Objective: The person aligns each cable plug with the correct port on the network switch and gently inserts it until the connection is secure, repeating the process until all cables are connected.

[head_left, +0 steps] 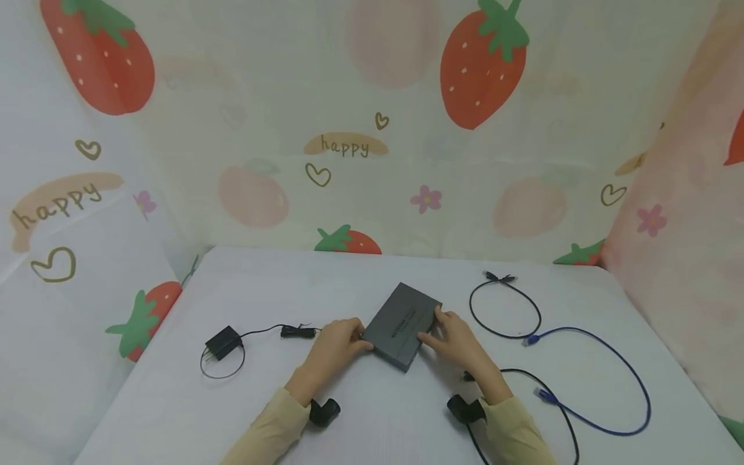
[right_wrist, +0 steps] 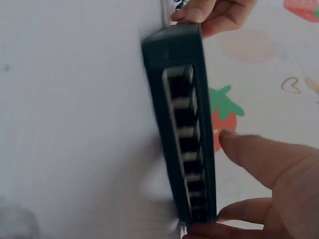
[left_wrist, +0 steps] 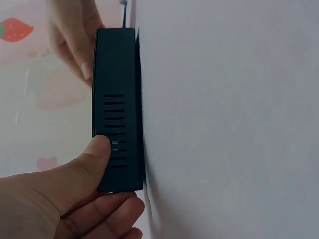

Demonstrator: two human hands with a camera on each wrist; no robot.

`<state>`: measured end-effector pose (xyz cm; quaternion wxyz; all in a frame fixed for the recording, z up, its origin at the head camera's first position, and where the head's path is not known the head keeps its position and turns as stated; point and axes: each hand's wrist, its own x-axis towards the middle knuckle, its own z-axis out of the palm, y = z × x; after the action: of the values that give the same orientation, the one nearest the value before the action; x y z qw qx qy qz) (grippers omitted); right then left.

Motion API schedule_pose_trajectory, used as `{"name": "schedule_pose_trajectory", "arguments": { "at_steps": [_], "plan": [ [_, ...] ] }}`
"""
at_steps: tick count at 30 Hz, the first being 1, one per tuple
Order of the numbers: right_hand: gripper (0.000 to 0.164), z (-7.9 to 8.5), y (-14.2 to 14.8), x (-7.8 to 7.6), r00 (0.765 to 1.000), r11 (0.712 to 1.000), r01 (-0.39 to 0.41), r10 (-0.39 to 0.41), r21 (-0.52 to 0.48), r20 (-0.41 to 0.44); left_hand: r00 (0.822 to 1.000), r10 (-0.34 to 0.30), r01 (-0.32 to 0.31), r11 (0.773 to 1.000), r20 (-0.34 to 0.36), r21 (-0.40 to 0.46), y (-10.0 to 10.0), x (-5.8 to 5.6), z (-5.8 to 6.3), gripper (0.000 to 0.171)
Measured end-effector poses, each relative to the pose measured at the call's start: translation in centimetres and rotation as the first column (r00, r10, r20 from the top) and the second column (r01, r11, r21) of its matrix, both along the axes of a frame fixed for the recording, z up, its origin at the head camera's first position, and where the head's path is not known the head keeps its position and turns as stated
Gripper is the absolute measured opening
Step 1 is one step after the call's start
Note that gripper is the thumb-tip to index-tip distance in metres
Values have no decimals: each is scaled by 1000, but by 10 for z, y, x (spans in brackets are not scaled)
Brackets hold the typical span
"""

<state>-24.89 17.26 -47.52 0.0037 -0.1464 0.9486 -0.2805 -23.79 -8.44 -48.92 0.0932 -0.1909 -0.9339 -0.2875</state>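
A dark grey network switch is at the middle of the white table, turned at an angle, with lettering on top. My left hand grips its left corner; in the left wrist view the thumb lies on the slotted side, fingers curled round the end. From the other side my right hand holds the right edge. A row of ports faces the right wrist camera, slightly blurred. There, the right fingers touch the switch's end, and the thumb lies close to its top face.
Left of the switch lies a black power adapter with its bundled cord. On the right are a looped black cable, a blue network cable and another black cable, partly behind the right arm. Strawberry-print cloth walls the table.
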Motion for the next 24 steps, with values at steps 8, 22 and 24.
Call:
{"name": "schedule_pose_trajectory", "arguments": {
  "at_steps": [8,22,24],
  "plan": [
    [99,0,-3,-7,994,997,-13,21,-75,110,999,-34,33,999,-35,-8,21,14,-2,21],
    [99,-1,2,-15,980,994,-42,61,-104,187,1000,-19,18,998,2,61,35,24,0,17],
    [99,0,1,-17,978,993,-44,65,-109,198,1000,-23,23,998,3,64,37,26,0,16]
  ]
}}
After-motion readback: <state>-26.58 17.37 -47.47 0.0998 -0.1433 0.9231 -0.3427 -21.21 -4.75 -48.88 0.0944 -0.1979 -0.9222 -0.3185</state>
